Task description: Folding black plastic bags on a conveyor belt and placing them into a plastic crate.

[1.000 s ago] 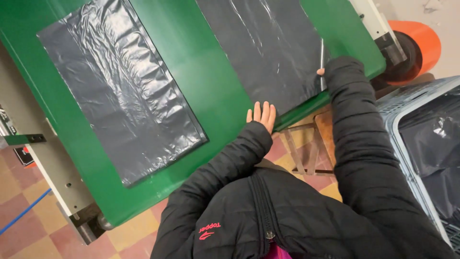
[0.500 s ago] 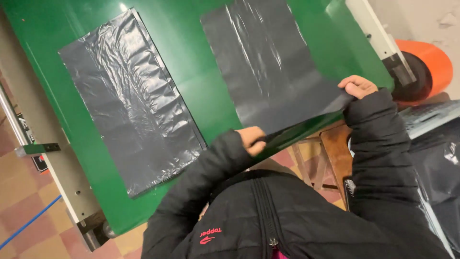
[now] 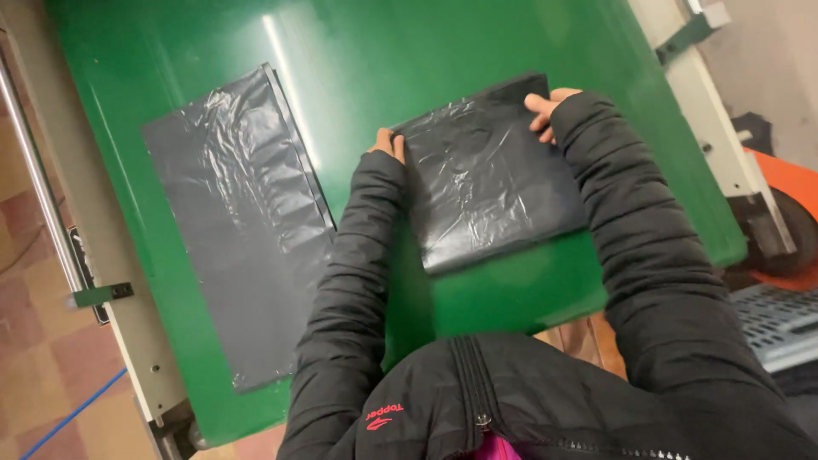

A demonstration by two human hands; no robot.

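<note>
Head view: bare green tabletop (image 3: 477,51) lies beyond both hands. Left fingers (image 3: 388,143) and right fingers (image 3: 545,106) pinch the folded dark grey plastic bag (image 3: 490,175) at its far corners; a flat grey plastic bag (image 3: 243,217) lies left.

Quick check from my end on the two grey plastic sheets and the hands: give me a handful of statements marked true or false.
1. The folded grey plastic bag lies on the green table. True.
2. The left hand and the right hand are both at the far edge of the folded bag. True.
3. The flat grey bag is being held by the left hand. False: no hand touches it; it lies spread out to the left of the left sleeve.
4. The table surface is red. False: it is green.
5. The person wears a black padded jacket. True.
</note>
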